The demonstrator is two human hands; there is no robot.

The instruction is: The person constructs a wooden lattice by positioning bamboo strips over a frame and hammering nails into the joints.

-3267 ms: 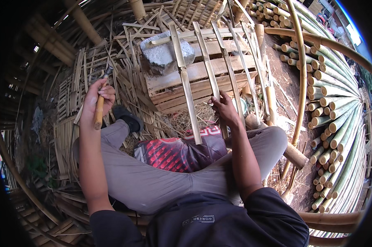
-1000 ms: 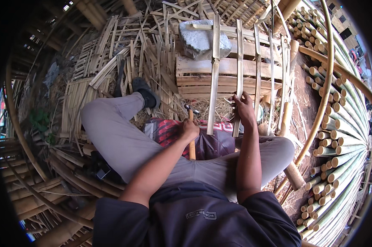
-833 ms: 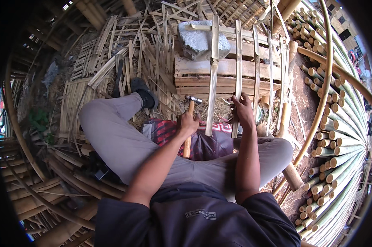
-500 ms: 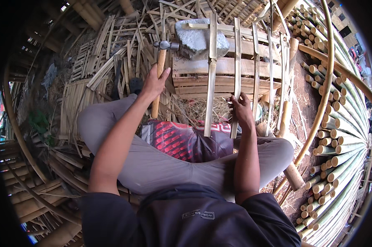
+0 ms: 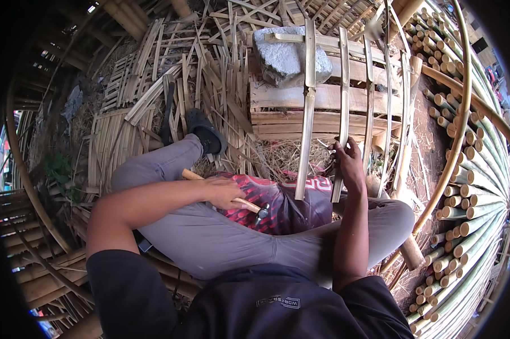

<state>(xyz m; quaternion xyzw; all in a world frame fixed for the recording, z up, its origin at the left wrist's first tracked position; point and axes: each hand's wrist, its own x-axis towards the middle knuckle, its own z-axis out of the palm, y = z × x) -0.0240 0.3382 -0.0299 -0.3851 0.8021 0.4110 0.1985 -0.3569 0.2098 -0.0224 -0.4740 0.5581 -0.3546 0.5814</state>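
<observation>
My left hand (image 5: pixel 224 192) is closed around the wooden handle of a hammer (image 5: pixel 247 204), held low over the red-and-dark cloth (image 5: pixel 289 206) in my lap. The small metal head points right toward my legs, and the handle's butt sticks out on the left. My right hand (image 5: pixel 350 166) has its fingers closed at the lower part of a split bamboo slat (image 5: pixel 343 96). A thin pale bit pokes out at those fingertips; it is too small to name. Another bamboo slat (image 5: pixel 308 107) runs parallel on the left. Both lie across wooden crosspieces (image 5: pixel 289 96).
A grey stone block (image 5: pixel 291 56) sits on the frame's far left, beneath one slat end. More slats (image 5: pixel 369 85) stand to the right. Bamboo offcuts (image 5: pixel 210 85) litter the ground at far left. Stacked bamboo poles (image 5: pixel 481 209) line the right side, beside a curved pole (image 5: pixel 465 101).
My left hand has brought the hammer down from beside the stone to my lap, turning its head toward the lower right. My right hand stays at the same slat. The view has shifted slightly.
</observation>
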